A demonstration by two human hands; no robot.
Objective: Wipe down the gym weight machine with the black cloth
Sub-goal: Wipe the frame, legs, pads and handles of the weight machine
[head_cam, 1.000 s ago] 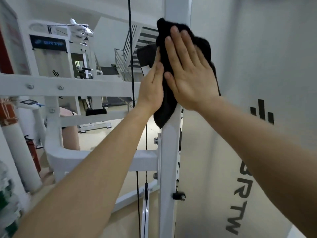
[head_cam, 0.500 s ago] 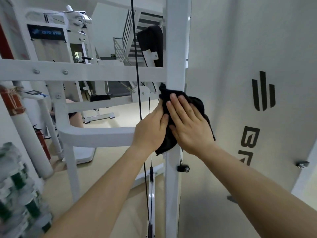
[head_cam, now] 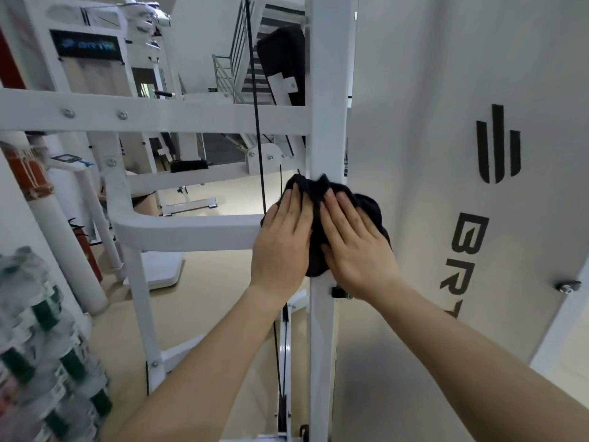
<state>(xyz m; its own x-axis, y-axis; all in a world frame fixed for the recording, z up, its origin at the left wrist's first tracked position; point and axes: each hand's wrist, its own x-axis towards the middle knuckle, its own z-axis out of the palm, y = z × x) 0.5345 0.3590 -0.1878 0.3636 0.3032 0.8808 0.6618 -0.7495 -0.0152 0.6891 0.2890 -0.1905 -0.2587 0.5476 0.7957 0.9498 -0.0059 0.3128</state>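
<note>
While both hands press on it, the crumpled black fabric cloth (head_cam: 316, 231) lies against the tall white metal post (head_cam: 322, 346) of the gym weight machine. It is wrapped over the front of the post and bulges out to the post's right side. The left hand (head_cam: 280, 240) is flat on the left part of the cloth, with its fingers straight, close together and pointing up. The right hand (head_cam: 353, 247) is flat on the right part of the cloth, with fingers straight and a little spread, also pointing up. The two hands are just beside each other, and a strip of cloth shows between them. Folds of the cloth stand out above the fingertips.

Just below the right hand, a small black knob (head_cam: 337, 292) sits on the right side of the post. To the right of the post stands a large pale grey panel (head_cam: 414, 90) with a black three-bar logo and black letters. To the left of the post, a thin black cable (head_cam: 255, 106) runs down and passes behind the left hand. A curved white metal bar (head_cam: 185, 231) meets the post at the level of the left hand. A wide white crossbeam with two bolts (head_cam: 191, 116) joins the post higher up. Far to the left of the post and low in the view is a blurred pack of clear plastic bottles with green labels (head_cam: 38, 362). A red fire extinguisher (head_cam: 87, 250) stands behind the frame.
</note>
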